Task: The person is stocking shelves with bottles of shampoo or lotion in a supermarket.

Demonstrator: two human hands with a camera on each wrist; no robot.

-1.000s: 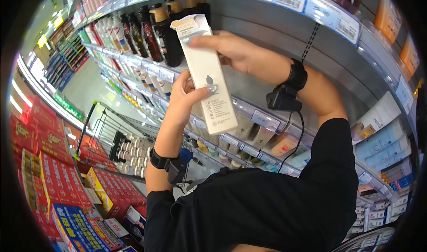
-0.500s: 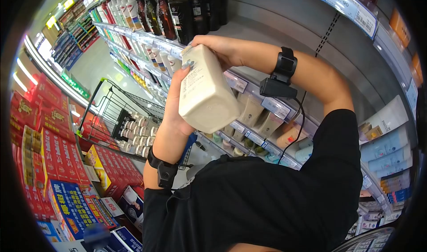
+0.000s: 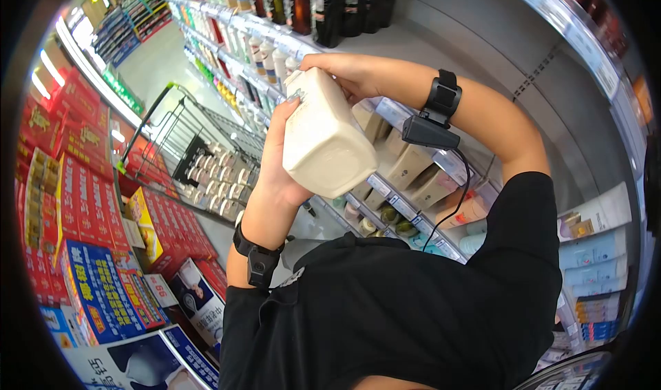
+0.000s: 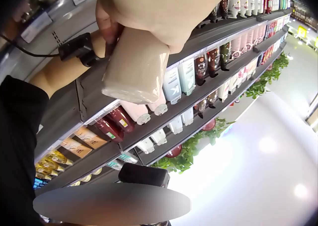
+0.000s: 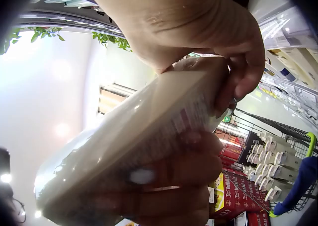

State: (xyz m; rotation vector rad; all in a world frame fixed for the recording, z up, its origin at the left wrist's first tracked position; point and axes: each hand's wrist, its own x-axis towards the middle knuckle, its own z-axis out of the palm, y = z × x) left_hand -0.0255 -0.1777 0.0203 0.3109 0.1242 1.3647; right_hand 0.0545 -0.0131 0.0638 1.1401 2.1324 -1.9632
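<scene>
One bottle (image 3: 330, 135) is up in front of me, tilted, its broad base toward my head and its top pointing away, with shelving behind it. My left hand (image 3: 277, 166) is wrapped round its body, fingers curled; my right hand (image 3: 344, 75) grips the top end and hides much of it.

Beyond my right hand, dark bottles (image 3: 337, 11) stand in a row on a shelf (image 3: 441, 28), crowding the way in on that side. To the right of them the shelf's grey board runs on, with open room over it behind my right forearm; a labelled upper edge (image 3: 561, 18) bounds that room above. Lower down, past the bottle's base, a label strip (image 3: 396, 201) fronts a lower shelf of beige packs (image 3: 413, 170). I cannot tell how near the base comes to it. A cable (image 3: 469, 183) hangs from my right wrist camera (image 3: 430, 134) before those goods, and pale tubes (image 3: 595, 225) stand farther right.

On my left, red boxes (image 3: 89, 204) and a blue box (image 3: 110, 290) are stacked, with a cart (image 3: 147, 123) beyond. Between cart and shelving, pale floor (image 3: 155, 63) leaves an open lane.
</scene>
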